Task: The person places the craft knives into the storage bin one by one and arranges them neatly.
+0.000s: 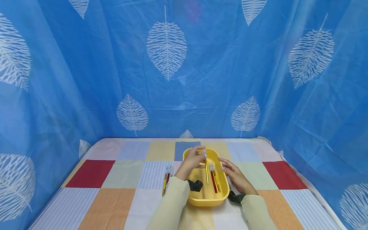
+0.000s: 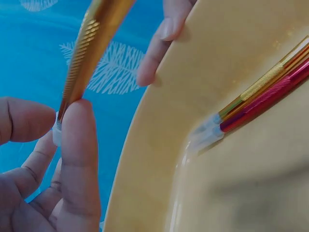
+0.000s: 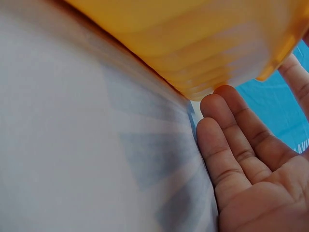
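Note:
My left hand (image 1: 191,162) pinches a gold craft knife (image 1: 207,174) by its clear-capped end, over the yellow tray (image 1: 204,202). The knurled grip shows close up in the left wrist view, with thumb and finger at the cap. A red craft knife (image 1: 214,183) and another gold one lie side by side in the tray, capped ends away from me. My right hand (image 1: 238,178) rests at the tray's right side. In the right wrist view its nearly straight fingers (image 3: 215,140) lie at the outer wall (image 3: 193,48), low by the tablecloth.
Left of the tray, several more capped knives (image 1: 165,183), gold and red, lie on the patchwork tablecloth (image 1: 120,174), partly behind the left sleeve. A blue curtain (image 1: 207,95) with white leaves encloses the table at the back and sides.

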`<state>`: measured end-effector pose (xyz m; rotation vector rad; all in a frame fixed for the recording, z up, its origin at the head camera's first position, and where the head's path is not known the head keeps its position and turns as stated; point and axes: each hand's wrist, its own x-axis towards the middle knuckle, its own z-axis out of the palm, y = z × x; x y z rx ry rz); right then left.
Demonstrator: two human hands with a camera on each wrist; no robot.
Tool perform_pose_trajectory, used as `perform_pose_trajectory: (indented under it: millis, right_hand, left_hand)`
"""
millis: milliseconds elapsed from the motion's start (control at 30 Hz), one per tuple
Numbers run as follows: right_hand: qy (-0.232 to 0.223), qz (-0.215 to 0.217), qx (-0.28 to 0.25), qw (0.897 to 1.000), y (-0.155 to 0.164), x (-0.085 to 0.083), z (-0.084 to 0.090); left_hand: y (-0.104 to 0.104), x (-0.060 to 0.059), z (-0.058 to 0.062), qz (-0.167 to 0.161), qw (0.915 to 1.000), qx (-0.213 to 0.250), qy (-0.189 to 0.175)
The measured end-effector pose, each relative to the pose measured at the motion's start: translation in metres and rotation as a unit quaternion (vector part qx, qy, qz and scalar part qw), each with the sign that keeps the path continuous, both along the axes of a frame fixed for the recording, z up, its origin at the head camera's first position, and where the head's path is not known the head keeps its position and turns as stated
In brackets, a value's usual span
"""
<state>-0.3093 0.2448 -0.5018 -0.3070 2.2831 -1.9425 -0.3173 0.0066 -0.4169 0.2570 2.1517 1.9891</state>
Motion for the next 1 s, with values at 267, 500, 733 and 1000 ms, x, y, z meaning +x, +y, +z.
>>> perform_pose_trajectory:
  millis: [267, 500, 733, 1000]
  right_hand:
    - [0.005, 0.003, -0.001, 1.000, 0.000, -0.001, -0.002]
    - [0.002, 0.001, -0.001, 1.000, 0.002, -0.001, -0.002]
    - [0.009, 0.009, -0.003, 1.000, 0.001, -0.002, -0.002]
    - [0.013, 0.015, -0.007, 1.000, 0.003, -0.001, -0.002]
  left_hand:
    - [0.007, -0.001, -0.008, 0.017, 0.9998, -0.009, -0.006]
    - [0.014, -0.002, -0.017, 0.024, 0.9993, -0.014, -0.026]
    - [0.017, -0.003, -0.019, 0.019, 0.9988, -0.019, -0.041]
    - [0.024, -0.002, -0.019, 0.019, 0.9979, -0.041, -0.046]
